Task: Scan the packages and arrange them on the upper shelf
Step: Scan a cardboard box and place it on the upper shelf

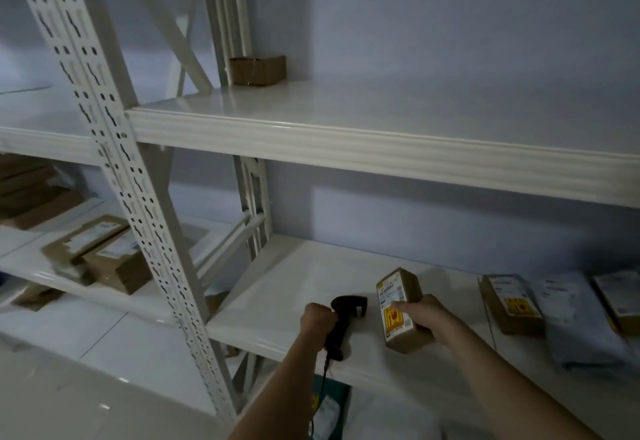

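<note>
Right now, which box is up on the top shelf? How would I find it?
Look at the upper shelf of the white rack. Follow it to the far back left corner, beside the metal post. The small brown cardboard box sits there alone; every other package lies lower down or in a hand.

Glossy white metal shelf (346, 135); matt brown cardboard package (403, 311); black plastic scanner (343, 315).

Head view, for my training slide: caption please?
Left hand aims scanner at box held by right hand.
</note>
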